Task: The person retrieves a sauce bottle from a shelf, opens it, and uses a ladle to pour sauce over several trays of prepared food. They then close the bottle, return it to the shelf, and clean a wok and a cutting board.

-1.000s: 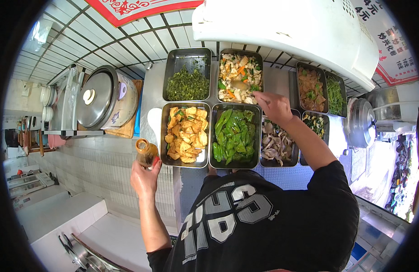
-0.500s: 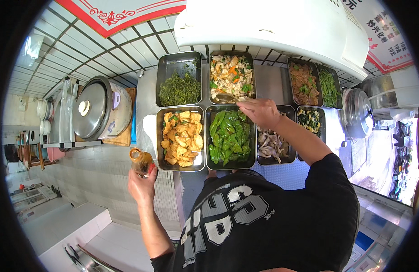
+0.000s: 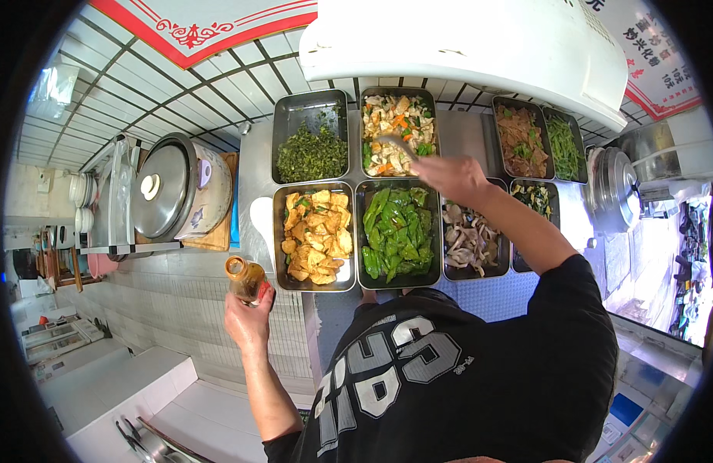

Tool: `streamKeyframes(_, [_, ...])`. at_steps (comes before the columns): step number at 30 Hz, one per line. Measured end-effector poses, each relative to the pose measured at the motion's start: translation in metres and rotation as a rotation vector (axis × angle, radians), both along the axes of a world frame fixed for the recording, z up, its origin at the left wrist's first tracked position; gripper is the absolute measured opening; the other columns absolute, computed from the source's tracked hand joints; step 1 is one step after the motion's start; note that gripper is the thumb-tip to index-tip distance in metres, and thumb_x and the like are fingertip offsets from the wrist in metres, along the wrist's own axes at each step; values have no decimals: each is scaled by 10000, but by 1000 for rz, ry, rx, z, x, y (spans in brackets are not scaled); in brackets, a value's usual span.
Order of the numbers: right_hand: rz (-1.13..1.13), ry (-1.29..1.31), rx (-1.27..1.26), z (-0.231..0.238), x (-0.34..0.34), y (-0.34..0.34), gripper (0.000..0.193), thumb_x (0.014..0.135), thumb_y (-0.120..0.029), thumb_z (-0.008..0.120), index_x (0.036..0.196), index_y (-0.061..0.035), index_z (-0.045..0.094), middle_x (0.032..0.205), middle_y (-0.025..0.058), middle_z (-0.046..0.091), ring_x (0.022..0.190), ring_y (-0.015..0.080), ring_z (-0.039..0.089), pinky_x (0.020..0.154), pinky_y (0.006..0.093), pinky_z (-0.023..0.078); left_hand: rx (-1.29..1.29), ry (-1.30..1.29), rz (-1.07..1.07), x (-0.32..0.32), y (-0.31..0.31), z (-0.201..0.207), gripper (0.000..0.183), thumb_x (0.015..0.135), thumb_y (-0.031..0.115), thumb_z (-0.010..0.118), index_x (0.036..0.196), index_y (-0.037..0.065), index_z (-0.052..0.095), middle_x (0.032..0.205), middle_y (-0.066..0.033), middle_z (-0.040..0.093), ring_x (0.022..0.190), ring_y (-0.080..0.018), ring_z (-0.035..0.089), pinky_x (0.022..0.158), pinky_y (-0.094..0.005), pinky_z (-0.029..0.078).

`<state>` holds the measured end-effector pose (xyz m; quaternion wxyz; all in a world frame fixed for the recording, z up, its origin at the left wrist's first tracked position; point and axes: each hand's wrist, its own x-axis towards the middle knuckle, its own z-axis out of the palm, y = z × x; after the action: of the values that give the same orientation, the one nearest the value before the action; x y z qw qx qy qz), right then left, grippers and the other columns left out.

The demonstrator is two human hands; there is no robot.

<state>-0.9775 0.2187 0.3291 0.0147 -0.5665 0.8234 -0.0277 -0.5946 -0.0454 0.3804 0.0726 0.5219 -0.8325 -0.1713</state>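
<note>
Here the right arm stretches far forward across the counter [image 3: 480,297], sleeve ending above the elbow, forearm bare. The right hand [image 3: 453,176] is curled shut around the handle of a serving spoon [image 3: 397,143], whose bowl lies in the far tray of mixed vegetables [image 3: 397,131], pale pieces with bits of carrot and green. The hand itself hangs over the seam between that tray and the near tray of green peppers [image 3: 397,231], just left of the tray of mushrooms [image 3: 471,241].

The left arm is bent, held low and to the left, off the counter's left edge. The left hand [image 3: 247,318] is wrapped around a small brown jar [image 3: 244,278], fingers closed on its lower part, its round top showing above them and tipped slightly to the left. The jar sits just left of the near tray of fried tofu [image 3: 316,238], close to its near left corner but not touching it.

Farther off, behind the tofu, is a tray of dark chopped greens [image 3: 310,150]. A large rice cooker [image 3: 175,189] with a steel lid stands on a wooden board to the left of the trays. To the right lie more trays, one of brown sliced food [image 3: 520,139] and one of green beans [image 3: 563,147].
</note>
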Motion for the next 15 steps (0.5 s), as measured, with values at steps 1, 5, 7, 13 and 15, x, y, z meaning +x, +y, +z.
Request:
streamKeyframes(1, [-72,-52,-95,-2,-5,-3,254,983,-245,582,1225,-217,652,959,-25,709,676,128,663,523,242,561,2,18,-12,0,0,-1,517,679,374,901,945,30,623,935,-141,711,878,-341,690,779,-427,529])
streamKeyframes(5, [-452,-339,-458,-10,-23,-27,390,1031,-395,478,1264,-134,650,1067,53,735,724,137,666,658,291,566,10,-27,2,0,-2,-1,515,679,379,898,934,32,615,949,-144,707,888,-342,686,779,-429,528])
streamKeyframes(7, [-756,-765,-637,-12,-26,-37,428,1027,-437,432,1157,-119,687,915,68,737,589,145,617,579,318,550,5,-20,-8,1,-2,-2,524,677,380,899,959,36,622,970,-141,706,911,-338,684,786,-428,528])
streamKeyframes(13, [-853,-750,-484,-7,-24,-54,538,996,-480,342,868,-96,696,799,68,705,600,185,616,646,382,515,2,-5,-15,4,-1,-4,529,679,379,898,985,39,631,981,-137,706,913,-334,683,794,-432,527])
streamKeyframes(15, [-781,-608,-385,-5,-23,-61,509,1003,-430,314,772,-105,630,685,62,632,548,188,554,609,396,497,22,1,-4,5,-1,-3,532,680,374,898,999,38,637,983,-134,707,917,-333,683,800,-432,527])
